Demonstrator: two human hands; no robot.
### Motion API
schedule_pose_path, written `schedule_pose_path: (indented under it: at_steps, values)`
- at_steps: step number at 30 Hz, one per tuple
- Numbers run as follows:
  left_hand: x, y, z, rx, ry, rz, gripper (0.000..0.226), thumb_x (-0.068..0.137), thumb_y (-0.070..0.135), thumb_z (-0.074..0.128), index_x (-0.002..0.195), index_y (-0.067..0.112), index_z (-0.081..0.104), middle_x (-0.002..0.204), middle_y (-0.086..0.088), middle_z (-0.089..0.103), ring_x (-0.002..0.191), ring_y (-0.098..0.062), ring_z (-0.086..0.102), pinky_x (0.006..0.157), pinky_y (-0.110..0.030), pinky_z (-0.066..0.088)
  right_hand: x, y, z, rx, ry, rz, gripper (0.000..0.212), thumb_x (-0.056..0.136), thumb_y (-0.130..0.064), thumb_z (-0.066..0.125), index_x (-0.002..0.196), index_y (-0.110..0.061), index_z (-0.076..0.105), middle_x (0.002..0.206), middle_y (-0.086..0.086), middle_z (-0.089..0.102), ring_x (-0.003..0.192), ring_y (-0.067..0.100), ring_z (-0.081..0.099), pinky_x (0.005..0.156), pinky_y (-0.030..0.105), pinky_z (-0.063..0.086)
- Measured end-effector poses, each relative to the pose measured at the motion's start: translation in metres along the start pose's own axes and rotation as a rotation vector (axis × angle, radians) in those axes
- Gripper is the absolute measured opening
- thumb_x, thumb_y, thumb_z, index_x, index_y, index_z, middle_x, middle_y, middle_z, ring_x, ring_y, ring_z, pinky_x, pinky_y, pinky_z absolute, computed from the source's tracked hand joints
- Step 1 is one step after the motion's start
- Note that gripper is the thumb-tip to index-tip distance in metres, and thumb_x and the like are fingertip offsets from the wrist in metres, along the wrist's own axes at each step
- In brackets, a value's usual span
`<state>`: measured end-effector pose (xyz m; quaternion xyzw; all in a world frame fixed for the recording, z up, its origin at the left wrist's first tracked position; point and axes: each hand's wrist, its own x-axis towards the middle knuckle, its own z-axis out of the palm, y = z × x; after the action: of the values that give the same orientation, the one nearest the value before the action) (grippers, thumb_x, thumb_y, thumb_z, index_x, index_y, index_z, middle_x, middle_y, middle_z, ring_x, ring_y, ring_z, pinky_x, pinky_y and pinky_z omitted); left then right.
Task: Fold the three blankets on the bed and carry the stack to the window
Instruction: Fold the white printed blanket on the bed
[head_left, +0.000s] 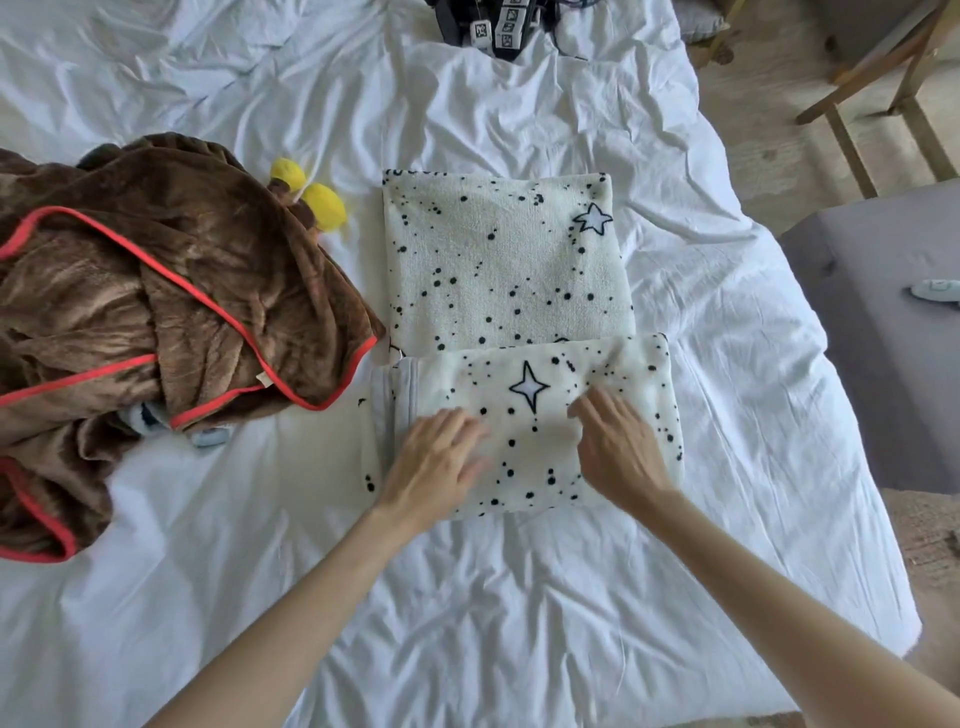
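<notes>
Hands flat, fingers spread, gripping nothing: my left hand (434, 460) and right hand (618, 452) press near fold of starry blanket (498, 270) | mid-bed (519, 597) | long axis runs away from me | brown blanket (156, 312) nearer left hand.

Wide bed under a rumpled white sheet (519, 597). Right of it: grey upholstered bench (883, 322), wooden chair legs (852, 119) beyond, pale wood-look floor (753, 130). Soft daylight.

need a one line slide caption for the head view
Both hands, left and right, flat on the half-folded starry blanket on the bed, brown blanket heaped unfolded beside it.
</notes>
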<state>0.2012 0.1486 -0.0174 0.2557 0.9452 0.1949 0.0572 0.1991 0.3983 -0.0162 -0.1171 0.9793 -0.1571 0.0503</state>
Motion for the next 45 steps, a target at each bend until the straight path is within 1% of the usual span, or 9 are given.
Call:
schedule_pose_path:
  at_steps: [5,11,14,17,20,27,32,38,45]
  values:
    - [-0.044,0.005,0.036,0.222,-0.297,-0.092,0.106,0.076,0.077,0.053,0.156,0.017,0.019,0.164,-0.002,0.013,0.152,-0.02,0.009,0.12,-0.052,0.013,-0.057,-0.001,0.032,-0.069,-0.246,-0.024,0.069,0.07,-0.017,0.062,0.136,-0.011,0.046,0.138,0.007,0.046,0.13,0.027,0.045,0.113,0.04,0.034]
    - [-0.028,-0.006,0.064,0.452,-0.38,-0.175,0.121,0.077,0.054,0.069,0.154,0.015,-0.016,0.164,-0.006,-0.013,0.151,-0.026,-0.013,0.118,-0.056,0.006,-0.043,0.009,0.054,-0.288,-0.262,0.025,0.086,0.071,0.001,0.069,0.149,-0.007,0.033,0.154,0.019,0.031,0.144,0.037,0.026,0.117,0.055,0.022]
    - [-0.018,-0.011,0.062,0.37,-0.313,-0.148,0.104,0.072,0.023,0.076,0.155,0.016,0.013,0.161,-0.007,0.018,0.149,-0.028,0.017,0.116,-0.05,0.023,-0.027,0.015,0.052,-0.263,-0.156,-0.008,0.071,0.063,0.01,0.069,0.13,-0.005,0.054,0.134,0.017,0.054,0.125,0.036,0.051,0.103,0.05,0.041]
    - [-0.017,-0.009,0.046,0.199,-0.159,-0.132,0.08,0.061,0.004,0.079,0.135,0.018,0.052,0.131,-0.005,0.053,0.117,-0.026,0.053,0.09,-0.038,0.048,-0.019,0.019,0.037,-0.136,-0.131,-0.027,0.058,0.063,0.003,0.073,0.119,-0.009,0.062,0.112,0.007,0.066,0.102,0.03,0.065,0.083,0.04,0.05]
    - [-0.021,-0.002,0.023,0.135,-0.199,-0.187,0.067,0.072,0.012,0.076,0.134,0.023,0.053,0.124,-0.002,0.049,0.106,-0.022,0.049,0.074,-0.032,0.047,-0.021,0.017,0.014,-0.078,-0.161,-0.011,0.046,0.073,-0.009,0.072,0.117,-0.015,0.063,0.101,0.001,0.068,0.092,0.027,0.066,0.076,0.035,0.049]
    - [-0.047,0.02,-0.032,-0.088,-0.604,-0.192,0.064,0.069,0.045,0.075,0.129,0.038,0.052,0.113,0.012,0.058,0.101,-0.014,0.054,0.082,-0.034,0.047,-0.05,-0.001,-0.036,0.061,-0.606,0.036,0.024,0.079,-0.026,0.069,0.103,-0.032,0.067,0.088,-0.01,0.07,0.082,0.015,0.064,0.071,0.029,0.052]
    - [-0.033,0.018,-0.062,-0.165,-0.824,-0.244,0.044,0.067,0.024,0.079,0.104,0.032,0.057,0.09,0.011,0.061,0.086,-0.015,0.058,0.066,-0.029,0.049,-0.041,-0.006,-0.05,0.21,-0.853,0.138,0.033,0.073,-0.024,0.075,0.104,-0.032,0.068,0.095,-0.008,0.069,0.089,0.015,0.064,0.079,0.032,0.056]
    - [0.044,-0.003,-0.112,-0.088,-0.641,-0.226,0.036,0.071,0.024,0.076,0.102,0.029,0.057,0.089,0.011,0.058,0.088,-0.016,0.058,0.055,-0.026,0.033,0.029,0.013,-0.085,0.246,-0.644,0.183,0.028,0.075,-0.027,0.073,0.102,-0.024,0.066,0.094,-0.006,0.065,0.087,0.017,0.061,0.069,0.027,0.048]
    - [0.111,-0.028,-0.112,0.029,-0.161,-0.23,0.042,0.09,0.008,0.051,0.129,0.023,0.058,0.131,0.0,0.06,0.12,-0.023,0.053,0.101,-0.039,0.036,0.103,0.03,-0.092,0.097,-0.255,0.199,0.024,0.081,-0.031,0.066,0.078,-0.011,0.054,0.07,0.0,0.055,0.069,0.022,0.054,0.051,0.027,0.032]
